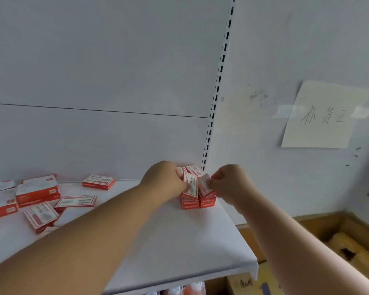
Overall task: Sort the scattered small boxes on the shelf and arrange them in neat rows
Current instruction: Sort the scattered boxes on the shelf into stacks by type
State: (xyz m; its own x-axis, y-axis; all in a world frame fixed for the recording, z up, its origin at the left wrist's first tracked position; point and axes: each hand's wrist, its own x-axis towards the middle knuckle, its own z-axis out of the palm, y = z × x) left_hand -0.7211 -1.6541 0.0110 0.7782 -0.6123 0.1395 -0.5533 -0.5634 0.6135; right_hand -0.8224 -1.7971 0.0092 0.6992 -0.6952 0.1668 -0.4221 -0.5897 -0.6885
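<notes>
Two bare forearms reach in from the near edge and cross the white shelf (179,241) toward its far right corner. At their ends the left hand (164,179) and the right hand (230,182) meet over the same spot. The left hand's fingers curl round a small red-and-white box (190,185), held tilted on edge; the right hand pinches a second box (205,184) just beside it, also tilted. The two held boxes touch or nearly touch.

Directly beneath the grip sits a small stack of boxes (197,203), two columns side by side with red edges facing out, tucked against the corner where the back panel (94,135) meets the slotted upright (217,88). More boxes lie just behind the grip, partly hidden by the fingers.

Well to the left of the grip, the scattered boxes (41,201) lie at odd angles, some overlapping, one (98,182) alone nearer the back panel. On the wall to the right, above the grip, hangs a taped paper note (322,118).

The step in hand looks like placing: both boxes are being set onto the corner stack. The next move likely calls for laying each flat, squaring its edges with the column below, letting go, then reaching left for more. Most of the boxes remain unsorted.
</notes>
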